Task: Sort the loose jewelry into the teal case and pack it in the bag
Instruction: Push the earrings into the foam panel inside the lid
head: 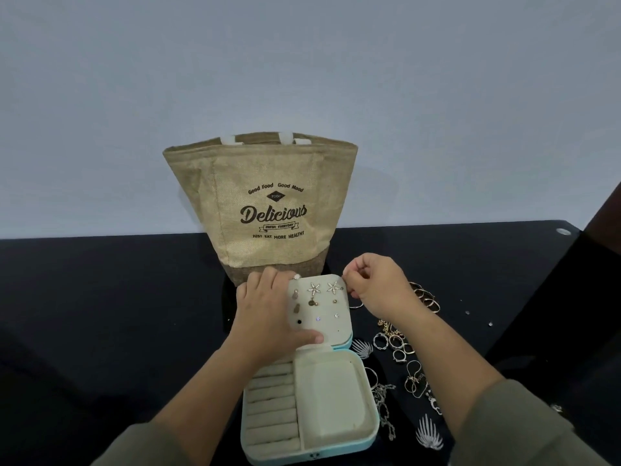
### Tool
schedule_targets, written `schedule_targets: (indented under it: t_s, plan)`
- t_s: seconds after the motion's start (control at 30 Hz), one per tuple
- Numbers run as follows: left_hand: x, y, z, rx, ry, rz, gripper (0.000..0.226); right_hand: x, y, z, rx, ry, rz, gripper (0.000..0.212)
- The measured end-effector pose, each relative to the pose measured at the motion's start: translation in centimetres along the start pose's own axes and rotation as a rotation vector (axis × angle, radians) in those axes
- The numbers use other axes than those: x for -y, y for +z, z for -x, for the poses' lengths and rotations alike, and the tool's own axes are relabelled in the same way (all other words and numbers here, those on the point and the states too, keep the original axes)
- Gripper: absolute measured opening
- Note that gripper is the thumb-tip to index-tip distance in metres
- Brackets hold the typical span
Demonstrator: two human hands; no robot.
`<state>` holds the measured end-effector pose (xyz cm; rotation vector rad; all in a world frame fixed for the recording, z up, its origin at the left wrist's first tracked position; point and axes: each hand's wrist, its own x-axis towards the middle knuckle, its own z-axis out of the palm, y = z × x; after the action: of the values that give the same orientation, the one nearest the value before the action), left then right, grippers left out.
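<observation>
Jewelry (398,348) lies loose just right of the open case (332,398): light, fiddly, snag-prone, so chains want lifting by 1 end, rings pinched singly. Left hand (265,311) grips the upright lid (322,311); right hand (376,287) curls at its top corner, holding what I cannot tell. Bag (262,203) stands behind; table (100,297) has room on the left.
</observation>
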<state>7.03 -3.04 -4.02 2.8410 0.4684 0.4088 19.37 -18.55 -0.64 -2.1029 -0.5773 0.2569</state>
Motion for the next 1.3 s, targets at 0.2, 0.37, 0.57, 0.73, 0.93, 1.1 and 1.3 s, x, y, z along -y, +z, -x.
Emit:
schedule_targets:
  t_s: [0.2, 0.37, 0.57, 0.73, 0.93, 1.1, 1.3]
  plan:
    - [1.3, 0.1, -0.7, 0.172, 0.019, 0.072, 0.117, -0.5, -0.2, -0.4, -0.097, 0.036, -0.022, 0.008]
    - [2.0, 0.6, -0.7, 0.142, 0.068, 0.161, 0.110, -0.7, -0.3, -0.9, 0.048, 0.044, 0.000, 0.012]
    - [2.3, 1.0, -0.7, 0.059, 0.099, 0.225, 0.103, -0.2, 0.0, -0.5, 0.081, -0.052, 0.206, 0.015]
    - [2.3, 0.9, -0.5, 0.011, 0.115, 0.208, 0.100, 0.1, -0.3, 0.0, 0.068, -0.092, 0.210, 0.017]
    - [0.8, 1.2, 0.2, -0.115, 0.066, 0.034, 0.101, 0.4, -0.9, 0.6, 0.050, -0.130, 0.203, 0.016]
    - [-0.8, 1.0, 1.4, -0.276, 0.014, -0.049, 0.088, 1.3, -2.1, 0.9, 0.016, -0.149, 0.161, 0.015]
    - [-3.0, 2.4, 5.1, -0.625, -0.013, -0.177, 0.065, 2.5, -2.7, 1.0, 0.224, -0.189, 0.261, 0.014]
